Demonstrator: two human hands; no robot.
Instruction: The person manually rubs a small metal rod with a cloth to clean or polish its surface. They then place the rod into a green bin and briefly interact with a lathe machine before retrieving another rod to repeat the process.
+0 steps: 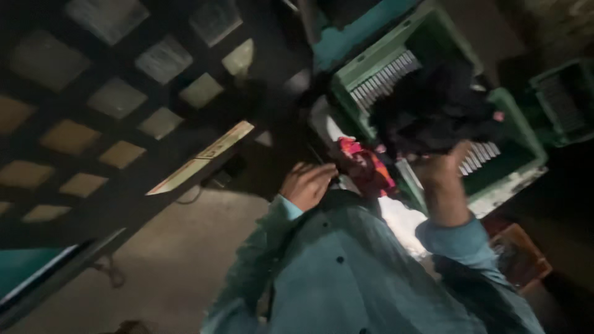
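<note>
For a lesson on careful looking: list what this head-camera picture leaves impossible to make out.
- Right hand: fingers buried in the dark cloth bundle; grip unclear.
- Left hand: blurred; contact with the pink-red cloth unclear.
- Green crate: inside hidden by the bundle and shadow.

Dim and murky throughout — motion blur softens every edge, and the view sits sharply tilted. One overexposed white patch glares near the centre; the corners and right side sink into near-black shadow.

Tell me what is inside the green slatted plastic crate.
A dark bundle of cloth, gripped by the right hand, fills the green slatted plastic crate. The cloth hides whatever lies beneath it.
</note>
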